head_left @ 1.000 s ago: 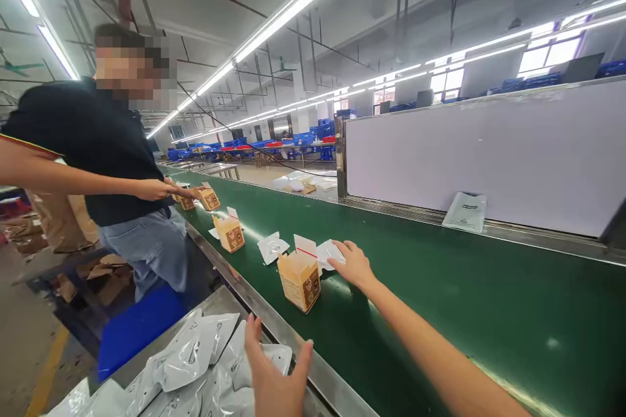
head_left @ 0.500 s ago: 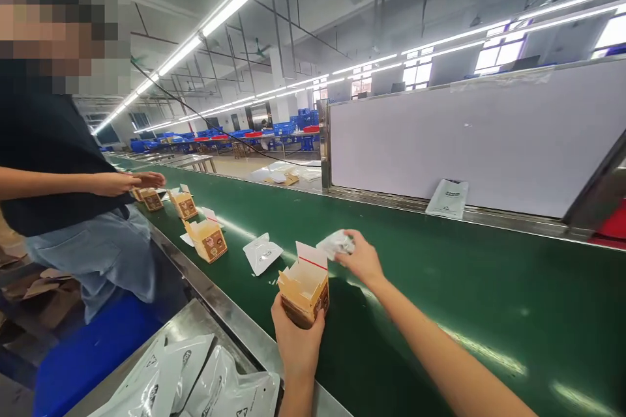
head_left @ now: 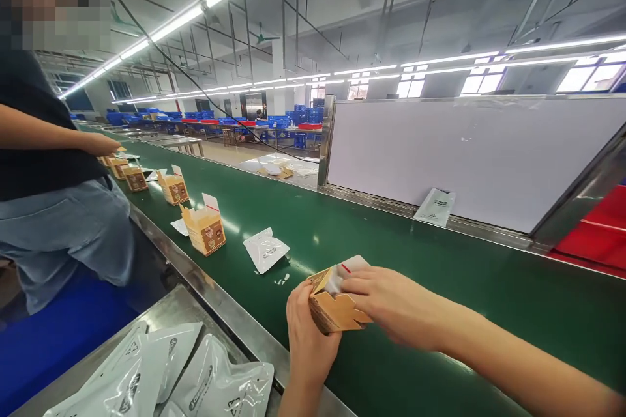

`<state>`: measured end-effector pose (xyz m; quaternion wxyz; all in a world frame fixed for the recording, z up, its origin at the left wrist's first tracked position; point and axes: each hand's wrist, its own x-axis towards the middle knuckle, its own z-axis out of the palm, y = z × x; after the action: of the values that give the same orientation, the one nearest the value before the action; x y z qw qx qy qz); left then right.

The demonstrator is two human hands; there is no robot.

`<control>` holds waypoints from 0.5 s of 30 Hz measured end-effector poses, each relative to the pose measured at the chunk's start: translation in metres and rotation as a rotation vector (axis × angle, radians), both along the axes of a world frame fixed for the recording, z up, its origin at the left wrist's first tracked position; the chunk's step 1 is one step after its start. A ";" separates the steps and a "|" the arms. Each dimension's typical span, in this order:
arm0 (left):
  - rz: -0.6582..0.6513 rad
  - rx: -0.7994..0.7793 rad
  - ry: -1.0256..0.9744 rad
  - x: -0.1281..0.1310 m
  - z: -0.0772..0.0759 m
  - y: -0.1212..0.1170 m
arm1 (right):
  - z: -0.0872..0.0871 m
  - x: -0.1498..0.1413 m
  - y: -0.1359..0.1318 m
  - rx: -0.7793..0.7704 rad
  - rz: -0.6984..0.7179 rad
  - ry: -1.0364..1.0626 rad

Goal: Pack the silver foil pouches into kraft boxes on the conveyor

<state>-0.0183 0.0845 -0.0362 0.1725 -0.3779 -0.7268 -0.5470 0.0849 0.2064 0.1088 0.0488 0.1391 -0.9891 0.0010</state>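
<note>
Head view, lower middle of the frame: the left hand [head_left: 306, 332] grips a small brown box [head_left: 332, 311] from below, tilted above the green belt [head_left: 440, 287]. The right hand [head_left: 391, 303] is closed on the box's top, its fingers pressing a white pouch [head_left: 337, 279] at the open mouth. Left of it on the belt lie another white pouch [head_left: 267, 251] and an open box [head_left: 205, 229]. At upper left a co-worker's hand [head_left: 100, 143] reaches toward more boxes.

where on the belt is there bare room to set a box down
The green belt is bare between the right hand and the white partition. It is crowded along the near edge: open boxes, a white pouch, and the held box.
</note>
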 end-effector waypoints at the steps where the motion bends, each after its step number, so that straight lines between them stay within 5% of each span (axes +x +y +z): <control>1: -0.023 -0.004 0.024 0.001 0.000 0.000 | 0.000 -0.001 -0.002 -0.093 0.003 -0.102; 4: -0.060 -0.038 -0.003 0.003 0.000 -0.003 | -0.004 -0.013 -0.012 -0.349 0.178 -0.348; 6: -0.072 -0.081 -0.078 0.000 -0.002 -0.005 | -0.010 -0.024 -0.018 -0.359 0.197 -0.408; 10: -0.111 -0.123 -0.288 -0.006 -0.004 -0.006 | -0.016 -0.038 -0.029 -0.201 -0.277 -0.219; 15: -0.224 -0.047 -0.279 -0.003 -0.006 -0.004 | -0.005 -0.004 -0.021 -0.167 -0.542 0.115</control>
<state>-0.0214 0.0809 -0.0422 -0.0008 -0.3808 -0.7097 -0.5927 0.0808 0.1858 0.1034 0.1146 -0.1348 -0.9823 0.0612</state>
